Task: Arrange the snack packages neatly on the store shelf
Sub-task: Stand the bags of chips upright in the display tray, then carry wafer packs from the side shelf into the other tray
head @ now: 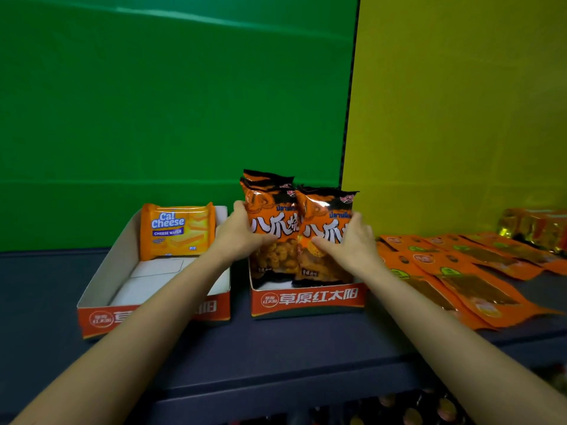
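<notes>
in the middle of the frame a red-and-white cardboard box [306, 299] stands on the dark shelf [276, 348], and orange-and-black snack bags stand upright inside it. the person's left hand [242, 233] grasps the left bag [271, 210], fingers curled round its left edge and thumb on its front. the right hand [348, 240] grasps the right bag [325, 210] from its right edge, thumb lying across the front. the two bags touch, the right one overlapping the left a little. a third bag [267, 176] shows its top behind the left one.

at centre left a second box [101, 320] of the same kind sits just beside the first, with a gap between them. an orange cheese wafer pack [176, 231] stands upright at the back of it, and the left forearm crosses over its front right corner. at the right of the frame flat orange pouches [460, 271] lie overlapping on the shelf, and gold packs [534, 228] sit behind them at the far right edge. behind everything are a green panel [153, 102] on the left and a yellow panel [460, 102] on the right.
</notes>
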{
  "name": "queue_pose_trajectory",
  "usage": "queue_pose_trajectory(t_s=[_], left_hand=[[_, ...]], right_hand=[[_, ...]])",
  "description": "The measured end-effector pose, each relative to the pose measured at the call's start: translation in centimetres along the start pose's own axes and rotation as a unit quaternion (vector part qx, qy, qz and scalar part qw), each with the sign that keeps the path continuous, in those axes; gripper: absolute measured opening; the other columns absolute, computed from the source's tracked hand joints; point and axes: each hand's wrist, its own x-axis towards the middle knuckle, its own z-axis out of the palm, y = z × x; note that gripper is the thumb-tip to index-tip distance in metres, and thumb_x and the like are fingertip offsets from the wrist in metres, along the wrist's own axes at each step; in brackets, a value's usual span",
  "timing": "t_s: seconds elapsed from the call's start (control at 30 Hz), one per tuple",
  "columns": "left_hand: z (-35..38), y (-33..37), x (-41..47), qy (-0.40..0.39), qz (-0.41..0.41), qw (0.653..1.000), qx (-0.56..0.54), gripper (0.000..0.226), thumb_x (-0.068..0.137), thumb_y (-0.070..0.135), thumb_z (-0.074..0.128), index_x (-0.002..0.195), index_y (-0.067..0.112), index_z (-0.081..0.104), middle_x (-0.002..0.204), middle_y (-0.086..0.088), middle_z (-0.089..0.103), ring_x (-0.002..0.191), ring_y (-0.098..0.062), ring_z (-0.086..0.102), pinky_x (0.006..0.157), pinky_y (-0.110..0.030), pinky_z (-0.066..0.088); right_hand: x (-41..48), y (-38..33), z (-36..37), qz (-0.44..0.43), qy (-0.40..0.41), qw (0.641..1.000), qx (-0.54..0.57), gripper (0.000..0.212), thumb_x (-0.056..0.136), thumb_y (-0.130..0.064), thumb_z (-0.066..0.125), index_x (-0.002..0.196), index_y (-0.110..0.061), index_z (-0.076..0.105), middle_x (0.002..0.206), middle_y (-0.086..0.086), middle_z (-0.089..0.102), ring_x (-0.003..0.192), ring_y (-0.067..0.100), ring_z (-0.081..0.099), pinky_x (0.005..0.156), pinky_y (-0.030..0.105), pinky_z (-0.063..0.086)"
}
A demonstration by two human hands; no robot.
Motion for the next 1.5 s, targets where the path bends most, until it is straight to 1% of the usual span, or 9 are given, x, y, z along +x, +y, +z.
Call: queue_pose_trajectory(t_s=[0.17,0.3,0.4,0.47,0.6,0.93,1.17,1.37,1.5], left_hand=[[-0.5,0.4,-0.3,0.005,-0.004,0.999,0.044,0.065,0.076,0.02,0.076,0.125,0.005,0.036,0.121,-0.009,0.059,0.108,-0.025,0.059,0.094,-0.04,0.05],[-2.0,0.4,-1.3,0.009,0.023,0.988,0.155,0.066,0.08,0.032,0.071,0.13,0.006,0.037,0.124,-0.009,0.056,0.106,-0.022,0.054,0.092,-0.039,0.048],[-4.1,-0.1,-2.4,0.056,0.075,0.947,0.307,0.054,0.085,0.04,0.062,0.126,0.009,0.047,0.127,-0.008,0.056,0.112,-0.025,0.054,0.089,-0.036,0.046],[-5.8,-0.7,-3.2,0.088,0.084,0.922,0.368,0.04,0.088,0.039,0.057,0.118,0.012,0.053,0.121,-0.004,0.061,0.11,-0.025,0.056,0.083,-0.033,0.044],[-10.9,-3.2,-5.3,0.165,0.04,0.88,0.443,0.029,0.091,0.035,0.05,0.11,0.015,0.058,0.113,-0.003,0.065,0.105,-0.029,0.059,0.078,-0.034,0.044],[-26.7,-11.5,-16.7,0.234,-0.116,0.818,0.513,0.026,0.092,0.035,0.048,0.108,0.016,0.057,0.114,-0.003,0.064,0.105,-0.029,0.058,0.077,-0.034,0.044],[-37.6,-15.5,-25.5,0.228,-0.186,0.782,0.55,0.028,0.093,0.037,0.047,0.108,0.016,0.056,0.112,-0.005,0.062,0.103,-0.029,0.058,0.069,-0.031,0.035],[-46.6,-20.0,-32.1,0.237,-0.216,0.767,0.555,0.026,0.091,0.039,0.047,0.102,0.017,0.058,0.107,-0.003,0.065,0.1,-0.027,0.06,0.076,-0.037,0.05],[-51.4,-22.3,-35.3,0.242,-0.225,0.761,0.559,0.024,0.091,0.037,0.046,0.102,0.018,0.057,0.108,-0.002,0.066,0.1,-0.026,0.061,0.074,-0.036,0.048]], right_hand=[[0.2,-0.3,-0.3,-0.049,0.058,0.996,-0.052,0.117,0.07,-0.054,0.072,0.15,-0.008,-0.001,0.159,0.009,0.004,0.146,0.027,0.008,0.118,0.038,0.014],[0.0,-1.4,-1.2,-0.132,0.125,0.98,-0.077,0.116,0.07,-0.055,0.071,0.151,-0.01,0.001,0.16,0.005,-0.004,0.147,0.025,0.001,0.118,0.038,0.01],[0.0,-3.4,-1.2,-0.201,0.148,0.964,-0.096,0.097,0.077,-0.048,0.068,0.15,-0.014,0.015,0.16,0.005,0.004,0.147,0.024,0.003,0.118,0.038,0.008],[-0.1,-4.9,-0.8,-0.265,0.151,0.947,-0.102,0.076,0.08,-0.039,0.067,0.144,-0.015,0.033,0.154,0.006,0.026,0.144,0.025,0.017,0.117,0.039,0.014],[-1.2,-9.6,1.9,-0.38,0.075,0.92,-0.059,0.046,0.08,-0.027,0.061,0.124,-0.015,0.056,0.124,0.005,0.059,0.119,0.028,0.049,0.098,0.037,0.038],[-8.9,-23.4,12.9,-0.498,-0.138,0.855,-0.046,0.042,0.09,-0.037,0.051,0.13,-0.024,0.048,0.129,-0.004,0.054,0.122,0.018,0.047,0.098,0.035,0.043],[-16.8,-34.0,18.8,-0.535,-0.199,0.821,-0.006,0.039,0.092,-0.038,0.051,0.128,-0.026,0.049,0.127,-0.008,0.056,0.119,0.014,0.05,0.093,0.035,0.048],[-23.4,-43.3,23.8,-0.543,-0.22,0.81,0.024,0.036,0.091,-0.039,0.051,0.126,-0.027,0.051,0.124,-0.007,0.058,0.115,0.014,0.053,0.09,0.035,0.047],[-27.1,-48.5,26.9,-0.543,-0.238,0.805,0.035,0.036,0.091,-0.039,0.051,0.125,-0.027,0.053,0.122,-0.007,0.059,0.113,0.014,0.054,0.088,0.035,0.046]])
